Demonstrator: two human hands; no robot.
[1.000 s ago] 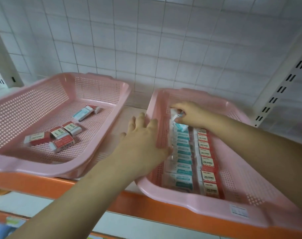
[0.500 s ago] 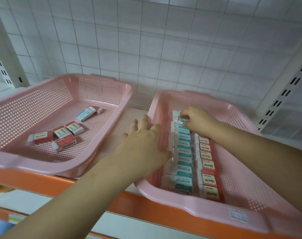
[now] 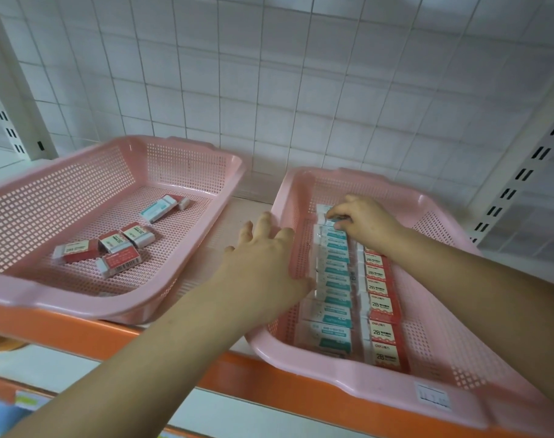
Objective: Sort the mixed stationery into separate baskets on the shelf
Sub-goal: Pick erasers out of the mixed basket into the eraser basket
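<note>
We've got the left grip point(image 3: 263, 260) flat on the side wall of the right basket point(image 3: 332, 373), fingers straight and holding nothing. It's probably just bracing the basket so it doesn't skid on the shelf point(image 3: 174, 339) while we pack. The right grip point(image 3: 364, 222) is curled, fingertips pinching the teal eraser point(image 3: 323, 212) at the head of the teal row point(image 3: 334, 281), which runs back toward us from that grip. The red row point(image 3: 380, 306) sits just right of it. Left of the bracing grip, the left basket point(image 3: 79, 300) holds loose erasers point(image 3: 114, 248), not yet sorted, we reckon.
</note>
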